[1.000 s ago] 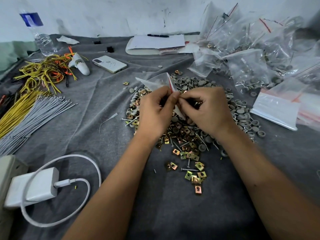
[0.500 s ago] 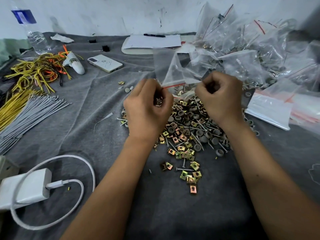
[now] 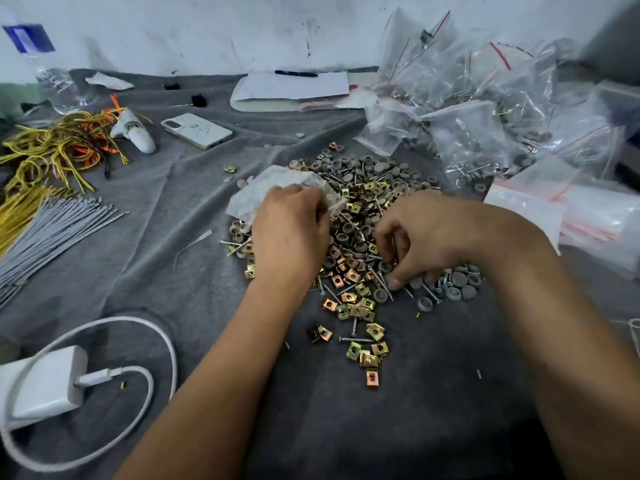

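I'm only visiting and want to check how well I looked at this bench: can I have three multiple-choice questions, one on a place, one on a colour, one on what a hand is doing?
1. Where does the white phone lie?
A. On the grey cloth, beyond and left of the hardware pile
B. On the notepad
C. Under the plastic bags

2. What colour are the square metal clips?
A. Blue
B. Gold
C. White

3. What is the left hand doing?
A. Lying flat on the cloth
B. Lifting the phone
C. Holding a small clear bag over the pile

Answers: 1 A, cloth shows all round it; 2 B, they shine yellowish among grey caps; 3 C, its fingers curl on the bag's edge.
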Demonstrator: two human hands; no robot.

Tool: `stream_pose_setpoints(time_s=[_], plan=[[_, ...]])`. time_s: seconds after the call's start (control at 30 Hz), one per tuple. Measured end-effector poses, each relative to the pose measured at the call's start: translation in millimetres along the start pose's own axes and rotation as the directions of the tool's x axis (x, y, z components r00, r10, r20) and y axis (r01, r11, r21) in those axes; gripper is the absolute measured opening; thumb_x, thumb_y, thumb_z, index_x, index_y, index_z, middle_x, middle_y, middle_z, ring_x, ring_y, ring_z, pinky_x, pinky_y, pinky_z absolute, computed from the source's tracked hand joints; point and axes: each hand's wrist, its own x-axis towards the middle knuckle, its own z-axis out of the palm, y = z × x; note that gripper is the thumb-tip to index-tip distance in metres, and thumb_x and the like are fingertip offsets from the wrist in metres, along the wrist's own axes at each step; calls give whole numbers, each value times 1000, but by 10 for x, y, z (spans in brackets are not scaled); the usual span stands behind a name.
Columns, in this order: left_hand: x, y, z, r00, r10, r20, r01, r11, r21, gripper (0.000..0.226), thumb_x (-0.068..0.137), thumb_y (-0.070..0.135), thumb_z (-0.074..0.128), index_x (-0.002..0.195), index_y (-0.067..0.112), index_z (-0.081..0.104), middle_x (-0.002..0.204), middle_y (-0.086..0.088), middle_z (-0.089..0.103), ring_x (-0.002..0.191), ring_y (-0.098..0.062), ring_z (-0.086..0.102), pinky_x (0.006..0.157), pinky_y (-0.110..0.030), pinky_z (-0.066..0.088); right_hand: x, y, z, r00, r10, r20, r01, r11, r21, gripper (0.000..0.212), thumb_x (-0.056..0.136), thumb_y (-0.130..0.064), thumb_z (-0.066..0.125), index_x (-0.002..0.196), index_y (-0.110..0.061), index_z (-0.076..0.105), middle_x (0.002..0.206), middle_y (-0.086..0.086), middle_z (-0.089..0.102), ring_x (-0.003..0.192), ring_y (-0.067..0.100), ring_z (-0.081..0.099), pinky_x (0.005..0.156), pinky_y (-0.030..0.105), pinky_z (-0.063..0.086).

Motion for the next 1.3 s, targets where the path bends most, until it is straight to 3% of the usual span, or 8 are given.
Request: stream_pose_setpoints(time_s=[0.17, 0.27, 0.47, 0.63, 0.87, 1.03, 1.17, 1.3], plan=[[-14, -21, 1, 990, -142, 18, 143, 974, -176, 10, 84, 7, 71, 80, 14, 77, 74, 0, 73, 69, -16, 66, 68, -34, 56, -43, -16, -65, 999, -36, -17, 37, 996, 77, 14, 84, -7, 83, 87, -17, 74, 74, 0, 77, 61, 18, 76, 57, 29, 60], [6, -33, -6, 981, -196, -5, 188, 947, -262, 14, 82, 6, 70, 79, 16, 80, 72, 5, 73, 67, -10, 67, 69, -30, 56, -87, 9, -130, 976, -102, -192, 135, 976, 171, 18, 84, -8, 83, 93, -21, 74, 76, -2, 78, 63, 17, 76, 65, 34, 63], [5, -33, 24, 980, -198, -16, 179, 917, -356, 13, 80, 7, 77, 76, 19, 76, 67, 11, 69, 62, -3, 65, 62, -19, 53, 59, -36, -42, 829, -160, -537, 287, 944, 161, 21, 80, -13, 87, 93, -28, 78, 77, -13, 75, 73, 2, 74, 77, 31, 64], [4, 7, 53, 969, -242, -42, 190, 847, -497, 12, 83, 5, 78, 79, 17, 75, 67, 11, 70, 62, -3, 67, 57, -18, 51, 261, -174, 177, 680, -214, -702, 546, 787, 289, 20, 86, 0, 78, 97, -15, 72, 88, -4, 76, 79, 9, 75, 64, 18, 58], [53, -12, 31, 900, -432, -49, 283, 667, -689, 15, 83, 8, 83, 79, 18, 73, 69, 3, 72, 61, -6, 65, 59, -23, 55, 348, -110, 288, 679, -286, -676, 503, 852, 144, 13, 98, -10, 66, 101, -16, 55, 85, -9, 77, 60, -1, 69, 62, 14, 49], [62, -45, -3, 877, -413, -245, 143, 712, -688, 13, 83, 6, 77, 79, 17, 71, 64, 7, 65, 56, -5, 58, 56, -21, 48, 406, -86, 331, 681, -257, -685, 406, 912, 61, 15, 97, -12, 68, 112, -13, 69, 104, 0, 77, 96, 7, 72, 89, 31, 58], [43, -30, 15, 909, -262, -325, 45, 836, -546, 14, 82, 9, 74, 79, 22, 69, 67, 10, 66, 58, -8, 63, 56, -25, 53, 408, -114, 341, 626, -189, -756, 468, 868, 170, 16, 92, -16, 77, 101, -13, 65, 85, -8, 75, 77, -4, 71, 72, 13, 55], [24, -31, 56, 927, -123, -354, -43, 903, -427, 11, 82, 9, 75, 78, 16, 68, 71, 11, 65, 62, -8, 63, 58, -30, 55, 356, -57, 311, 609, -139, -781, 504, 828, 246, 9, 91, -8, 75, 96, -9, 68, 81, -8, 74, 59, 6, 70, 60, 20, 56]])
